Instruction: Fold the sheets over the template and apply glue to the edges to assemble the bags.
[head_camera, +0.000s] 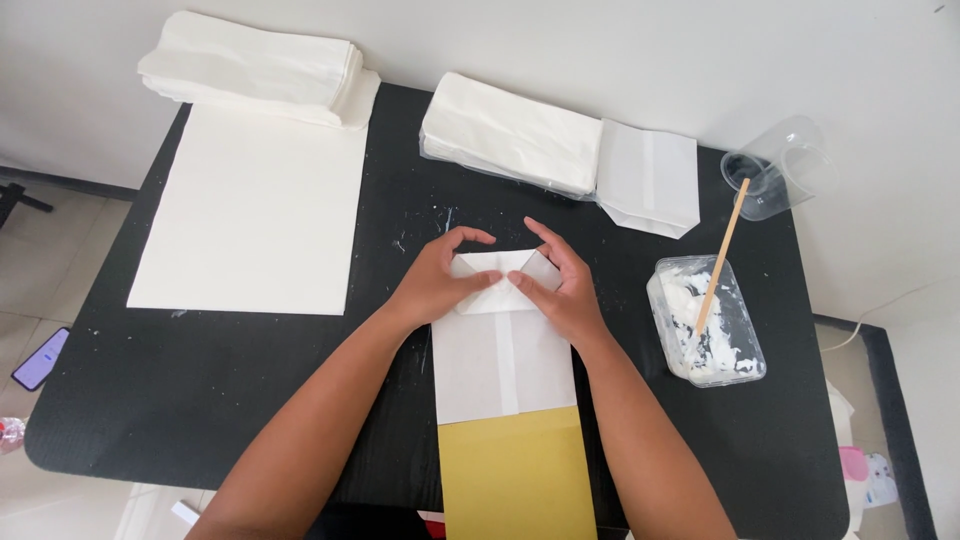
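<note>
- Our left hand (440, 280) and right hand (560, 285) pressed flat, fingers spread, on the white paper bag's (500, 360) folded end.
- A glue tub (715, 330) stood nearby.

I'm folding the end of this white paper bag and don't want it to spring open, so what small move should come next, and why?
Probably press the folded flaps flat along their creases. Both the left hand and right hand rest on the folded end of the white paper bag, where the flaps meet in the middle. The paste tub with its stick sits to the right.
</note>
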